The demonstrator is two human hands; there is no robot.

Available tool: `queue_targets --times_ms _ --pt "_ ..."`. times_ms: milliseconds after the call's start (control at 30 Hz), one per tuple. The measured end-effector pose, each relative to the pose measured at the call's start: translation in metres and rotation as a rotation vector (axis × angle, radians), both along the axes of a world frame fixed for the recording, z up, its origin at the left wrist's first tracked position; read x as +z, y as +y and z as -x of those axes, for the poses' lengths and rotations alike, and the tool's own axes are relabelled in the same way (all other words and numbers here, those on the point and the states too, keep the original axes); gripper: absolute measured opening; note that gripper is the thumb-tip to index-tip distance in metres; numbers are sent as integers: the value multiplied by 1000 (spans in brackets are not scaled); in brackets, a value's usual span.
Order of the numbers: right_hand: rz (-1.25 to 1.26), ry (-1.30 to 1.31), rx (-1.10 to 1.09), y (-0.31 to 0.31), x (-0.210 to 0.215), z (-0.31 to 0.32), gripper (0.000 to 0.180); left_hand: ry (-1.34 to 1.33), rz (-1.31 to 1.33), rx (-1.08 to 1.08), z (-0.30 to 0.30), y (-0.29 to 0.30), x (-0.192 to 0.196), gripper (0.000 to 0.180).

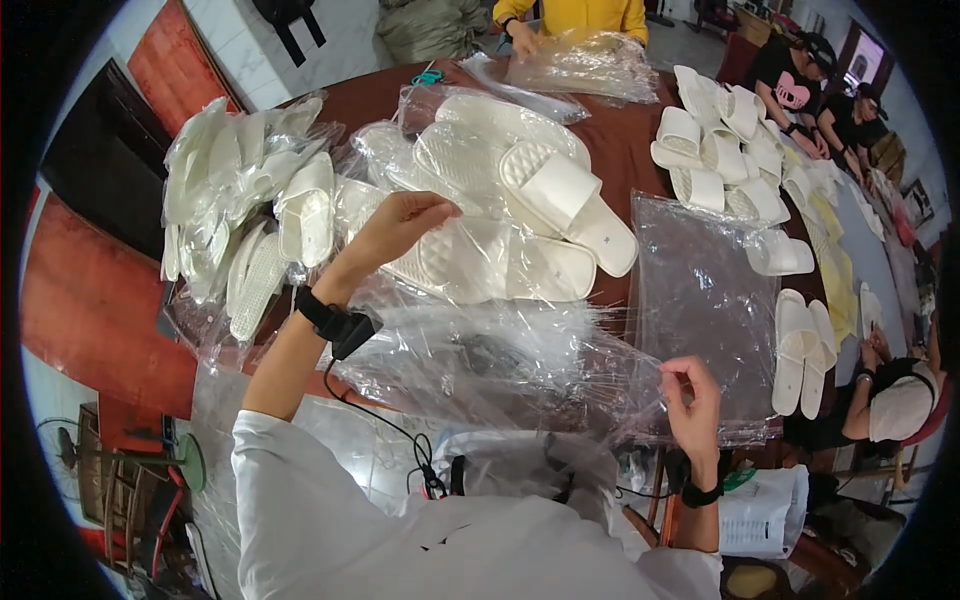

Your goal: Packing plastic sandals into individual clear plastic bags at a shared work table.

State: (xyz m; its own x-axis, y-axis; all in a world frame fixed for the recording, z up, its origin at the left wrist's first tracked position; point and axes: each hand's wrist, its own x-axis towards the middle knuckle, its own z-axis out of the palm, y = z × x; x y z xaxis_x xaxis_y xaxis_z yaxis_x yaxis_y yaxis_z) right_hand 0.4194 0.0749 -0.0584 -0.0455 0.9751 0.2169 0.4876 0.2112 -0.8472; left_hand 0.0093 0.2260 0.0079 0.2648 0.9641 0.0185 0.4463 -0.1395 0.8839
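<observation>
My left hand (408,228) reaches over a pile of white slippers (470,150), its fingertips pressed together. Clear plastic lies right below those fingertips, but whether they grip it is hard to make out. On the right, my right hand (692,405) pinches the edge of a clear plastic bag (560,350) between thumb and finger. That crinkled film spreads across the table's near edge between my hands. One bare slipper (572,205) lies on top of the pile, its quilted insole facing up. Under it, several slippers sit inside clear wrapping.
Bagged slippers (245,180) are heaped at the left. Flat clear bags (705,310) are stacked at the right, beside loose slippers (725,140). Teal-handled scissors (427,77) lie at the far edge. A person in yellow (580,15) handles plastic opposite; other people work at the right.
</observation>
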Motion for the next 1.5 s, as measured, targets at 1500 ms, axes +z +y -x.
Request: queue_targets --times_ms 1500 --pt "7 79 -186 7 -42 -44 7 42 28 -45 -27 36 15 49"
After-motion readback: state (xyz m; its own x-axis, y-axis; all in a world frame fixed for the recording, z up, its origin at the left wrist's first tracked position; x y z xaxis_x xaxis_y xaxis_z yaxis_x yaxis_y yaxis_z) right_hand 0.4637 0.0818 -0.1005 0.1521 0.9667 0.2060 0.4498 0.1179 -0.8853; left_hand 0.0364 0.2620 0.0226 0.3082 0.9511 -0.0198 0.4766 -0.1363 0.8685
